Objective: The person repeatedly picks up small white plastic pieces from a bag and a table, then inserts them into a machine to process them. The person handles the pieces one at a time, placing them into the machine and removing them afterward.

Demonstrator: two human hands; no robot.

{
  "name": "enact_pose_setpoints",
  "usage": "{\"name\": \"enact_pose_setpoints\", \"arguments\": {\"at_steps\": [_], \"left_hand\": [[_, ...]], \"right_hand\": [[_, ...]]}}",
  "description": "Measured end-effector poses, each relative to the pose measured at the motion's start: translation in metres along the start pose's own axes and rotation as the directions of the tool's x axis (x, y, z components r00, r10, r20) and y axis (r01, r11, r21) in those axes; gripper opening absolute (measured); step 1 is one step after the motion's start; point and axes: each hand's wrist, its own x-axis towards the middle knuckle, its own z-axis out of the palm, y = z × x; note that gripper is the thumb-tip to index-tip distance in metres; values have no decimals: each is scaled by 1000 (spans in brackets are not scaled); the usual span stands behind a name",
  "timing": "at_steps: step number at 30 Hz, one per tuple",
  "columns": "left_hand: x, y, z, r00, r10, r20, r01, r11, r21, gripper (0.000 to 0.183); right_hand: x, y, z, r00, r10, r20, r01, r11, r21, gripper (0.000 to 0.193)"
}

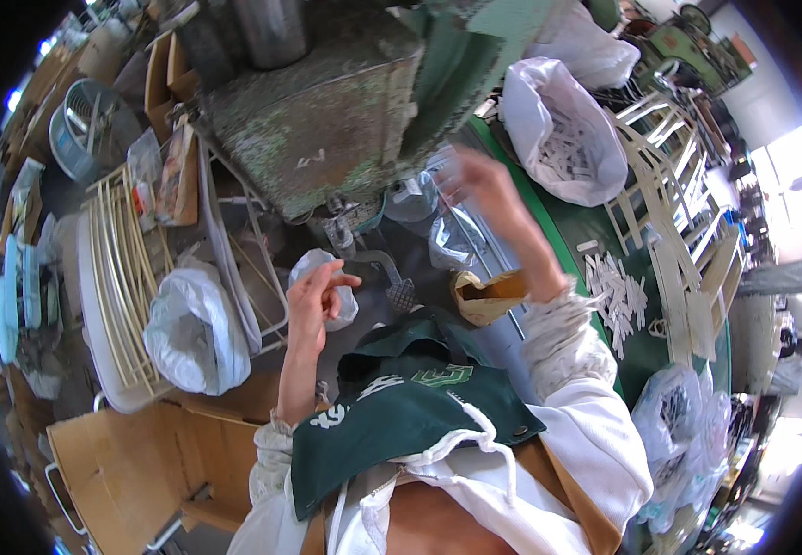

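My right hand [479, 180] is raised over the green table's edge and blurred by motion. It pinches the top of a clear plastic bag [449, 239] that hangs below it. My left hand [318, 298] is lifted in front of my chest with its fingers loosely curled and the forefinger pointing right. Just behind it sits a small crumpled clear bag [310, 266]; whether the hand grips anything is unclear. A brown paper bag [489, 296] lies open between my forearms, near my right wrist. I wear a green apron [401, 407].
A worn green machine [327, 120] stands ahead. A large white sack of white strips [563, 139] and loose white strips [618, 291] lie on the green table [595, 227] at right. A white bag [193, 333], slatted rack [123, 277] and cardboard box [133, 462] are at left.
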Motion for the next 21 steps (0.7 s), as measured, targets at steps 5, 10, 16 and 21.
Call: {"name": "enact_pose_setpoints", "arguments": {"at_steps": [5,10,16,21], "left_hand": [[8,-4,12,998,41,43,-39,998,-44,28],[11,-12,10,997,81,-11,-82,995,-54,29],[-4,-14,-4,987,37,-155,-41,999,-27,26],[-5,-20,-94,696,520,-495,-310,839,447,16]], "right_hand": [[4,12,115,961,125,248,-153,983,97,22],[15,10,122,951,190,245,-174,981,-85,17],[23,39,127,891,313,328,-281,949,-142,22],[63,142,43,988,44,147,108,485,-868,30]]}}
